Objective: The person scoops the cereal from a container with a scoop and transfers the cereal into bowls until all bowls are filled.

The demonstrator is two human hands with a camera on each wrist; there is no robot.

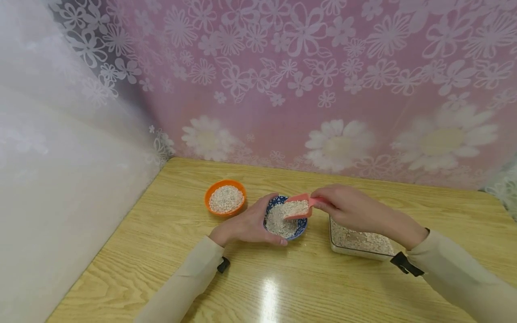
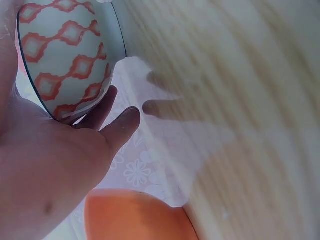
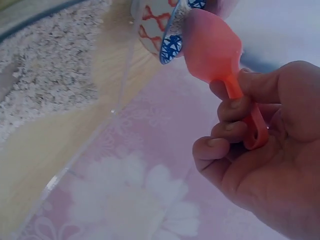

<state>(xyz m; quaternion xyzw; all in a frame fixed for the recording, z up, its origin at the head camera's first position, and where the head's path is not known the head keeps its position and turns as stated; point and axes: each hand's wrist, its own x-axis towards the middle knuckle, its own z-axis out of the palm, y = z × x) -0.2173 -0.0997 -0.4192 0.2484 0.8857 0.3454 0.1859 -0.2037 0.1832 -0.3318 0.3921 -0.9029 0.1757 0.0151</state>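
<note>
My left hand (image 1: pixel 253 220) grips a small bowl (image 1: pixel 302 225), thumb on the near side and fingers round the far side. Its inside is patterned blue and white; outside, in the left wrist view, the bowl (image 2: pixel 70 55) is white with red diamonds. Pale oat flakes (image 1: pixel 280 224) partly fill it. My right hand (image 1: pixel 343 204) holds a coral-pink scoop (image 1: pixel 300 197) by its handle. The scoop carries oat flakes and tilts over the bowl, its lip close above the contents. The right wrist view shows fingers (image 3: pixel 230 107) curled round the scoop's handle (image 3: pixel 255 125).
An orange bowl (image 1: pixel 207 204) of oat flakes stands beside my left hand. Below my right forearm is a rectangular clear container (image 1: pixel 337 248) of flakes. The wooden table (image 1: pixel 311 287) meets a pink flowered curtain (image 1: pixel 258 112) behind and a white one (image 1: pixel 81 170) at left.
</note>
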